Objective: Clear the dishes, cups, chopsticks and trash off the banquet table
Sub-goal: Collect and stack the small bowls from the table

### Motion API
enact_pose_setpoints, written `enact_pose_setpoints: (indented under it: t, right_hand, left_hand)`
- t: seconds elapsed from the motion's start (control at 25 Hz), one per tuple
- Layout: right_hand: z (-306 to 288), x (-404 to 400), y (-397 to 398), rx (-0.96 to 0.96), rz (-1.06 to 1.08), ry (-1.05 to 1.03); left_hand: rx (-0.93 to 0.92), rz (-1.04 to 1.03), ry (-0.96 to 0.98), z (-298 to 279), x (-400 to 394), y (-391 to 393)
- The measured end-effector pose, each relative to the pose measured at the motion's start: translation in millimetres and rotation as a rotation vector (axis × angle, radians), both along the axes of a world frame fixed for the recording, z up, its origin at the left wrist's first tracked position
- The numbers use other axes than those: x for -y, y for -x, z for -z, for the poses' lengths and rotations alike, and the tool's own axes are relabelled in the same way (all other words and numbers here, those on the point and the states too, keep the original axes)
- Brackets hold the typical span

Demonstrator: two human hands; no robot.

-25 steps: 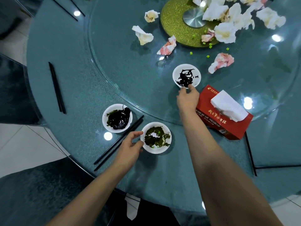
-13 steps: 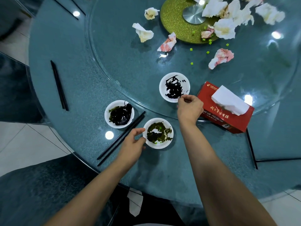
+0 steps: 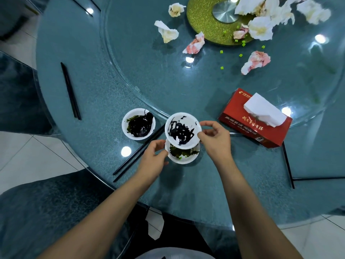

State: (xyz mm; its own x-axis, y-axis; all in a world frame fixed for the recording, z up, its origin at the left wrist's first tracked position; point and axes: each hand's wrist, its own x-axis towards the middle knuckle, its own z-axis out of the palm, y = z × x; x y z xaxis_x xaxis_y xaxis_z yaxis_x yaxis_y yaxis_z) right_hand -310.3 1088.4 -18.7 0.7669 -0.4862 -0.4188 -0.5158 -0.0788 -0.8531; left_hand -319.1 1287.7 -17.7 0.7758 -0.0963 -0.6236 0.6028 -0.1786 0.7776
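Hands meet near the counter (image 3: 186, 193) edge: right hand (image 3: 214, 140) pinches the top dish (image 3: 183, 130), left hand (image 3: 154, 158) grips the lower dish (image 3: 183, 158), chopsticks (image 3: 138, 153) and third dish (image 3: 138, 124) crowding left.

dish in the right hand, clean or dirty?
Dirty. The dish that the right hand pinches by its rim has black sauce smeared across its white inside. It is held over a second dish.
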Motion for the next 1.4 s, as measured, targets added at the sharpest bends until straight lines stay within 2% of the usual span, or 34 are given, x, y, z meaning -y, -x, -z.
enact_pose_setpoints:
  t: [0.16,0.36,0.76,1.08,1.24,1.4]
  right_hand:
    - [5,-6,17,-0.032,-0.078,0.033]
    - [7,-5,23,-0.036,-0.150,0.170]
    - [16,-27,20,-0.080,-0.233,0.177]
    - [20,-64,-2,-0.114,-0.304,0.267]
    - [15,-90,-35,-0.051,-0.324,0.245]
    - [18,-106,-57,-0.096,-0.337,0.257]
  left_hand:
    - [-0.013,-0.045,0.013,1,2,2]
    - [-0.038,-0.047,-0.004,1,3,4]
    - [-0.051,-0.089,-0.043,0,-27,10]
    - [-0.077,-0.218,-0.075,0,-62,17]
    - [-0.089,-0.259,-0.056,-4,-70,24]
    - [-0.117,-0.262,-0.027,-8,-72,29]
